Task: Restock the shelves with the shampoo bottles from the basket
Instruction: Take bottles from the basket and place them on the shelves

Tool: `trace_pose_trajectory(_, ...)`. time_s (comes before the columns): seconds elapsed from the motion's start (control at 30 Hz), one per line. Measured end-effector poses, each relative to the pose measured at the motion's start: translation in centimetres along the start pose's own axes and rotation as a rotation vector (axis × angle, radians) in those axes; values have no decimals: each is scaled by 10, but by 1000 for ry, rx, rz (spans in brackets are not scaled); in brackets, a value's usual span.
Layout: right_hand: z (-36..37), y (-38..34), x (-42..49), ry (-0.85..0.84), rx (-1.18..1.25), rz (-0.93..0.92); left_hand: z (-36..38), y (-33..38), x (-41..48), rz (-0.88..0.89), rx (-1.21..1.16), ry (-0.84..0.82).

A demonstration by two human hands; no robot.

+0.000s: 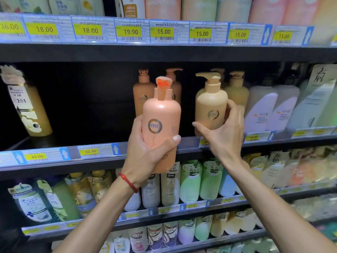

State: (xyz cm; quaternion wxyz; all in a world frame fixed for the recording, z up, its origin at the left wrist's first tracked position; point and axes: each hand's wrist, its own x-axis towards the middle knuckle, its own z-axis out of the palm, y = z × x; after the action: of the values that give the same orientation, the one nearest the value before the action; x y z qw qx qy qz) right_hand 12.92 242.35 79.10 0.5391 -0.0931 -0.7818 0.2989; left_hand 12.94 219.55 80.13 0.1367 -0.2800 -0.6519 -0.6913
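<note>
My left hand (145, 152) grips a pink KYIO pump bottle (161, 125) upright in front of the middle shelf (102, 154). My right hand (226, 132) wraps around a tan KYIO pump bottle (210, 106) standing at the shelf's front edge, thumb below it and fingers behind its right side. Two more orange-tan KYIO bottles (143, 92) stand deeper on the shelf behind the pink one. Another tan bottle (237, 88) stands behind the one in my right hand. No basket is in view.
A yellow bottle (31, 108) leans at the shelf's far left, with a dark gap between it and the KYIO bottles. White and lilac bottles (264, 110) fill the right. Price tags (164, 31) line the upper shelf edge. Lower shelves hold several bottles (191, 181).
</note>
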Motion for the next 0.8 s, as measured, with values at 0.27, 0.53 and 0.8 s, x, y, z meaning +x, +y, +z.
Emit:
trace_pose_trajectory(0.27, 3, 2, 1, -20, 4, 59, -1, -3, 2, 10, 21, -12)
trace_pose_trajectory(0.53, 8, 7, -5, -8, 32, 58, 1, -5, 2, 7, 52, -18)
trace_pose_trajectory(0.8, -13, 20, -5, -176, 81, 22, 11, -2, -1, 14, 74, 55)
